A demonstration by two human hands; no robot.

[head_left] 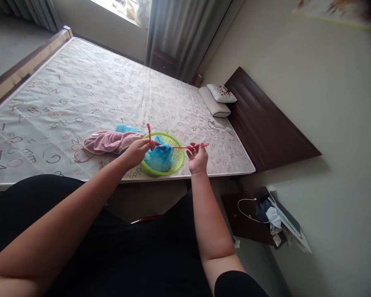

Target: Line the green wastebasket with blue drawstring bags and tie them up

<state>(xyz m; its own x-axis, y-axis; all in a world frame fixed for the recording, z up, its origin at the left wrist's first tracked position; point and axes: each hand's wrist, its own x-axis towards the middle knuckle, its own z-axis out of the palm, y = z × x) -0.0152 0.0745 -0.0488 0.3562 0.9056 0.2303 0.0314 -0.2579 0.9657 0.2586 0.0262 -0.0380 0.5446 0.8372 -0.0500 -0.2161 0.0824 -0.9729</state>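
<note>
Tautly, red cord (181, 147) between left grip (139, 151) and right grip (198, 158), both pinching it, across blue bag (159, 160)

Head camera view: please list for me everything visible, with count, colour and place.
mattress: 1, white with letters, centre
basket: 1, green, mattress's near edge
pink cloth: 1, pink, beside basket
blue plastic: count unclear, blue, in basket, beside cloth
red strip: 1, red, over basket
red loop: 1, red, beside cloth
headboard: 1, dark brown, right
bed frame: 1, brown, left
pillows: 2, pale, by headboard
window: 1, bright, top
curtains: 2, grey, flanking window
cabinets: 2, dark brown, beyond mattress and lower right
cable: 1, white, lower-right cabinet
wall picture: 1, white-brown, top right
left hand: 1, bare, holding strip
right hand: 1, bare, holding strip
</note>
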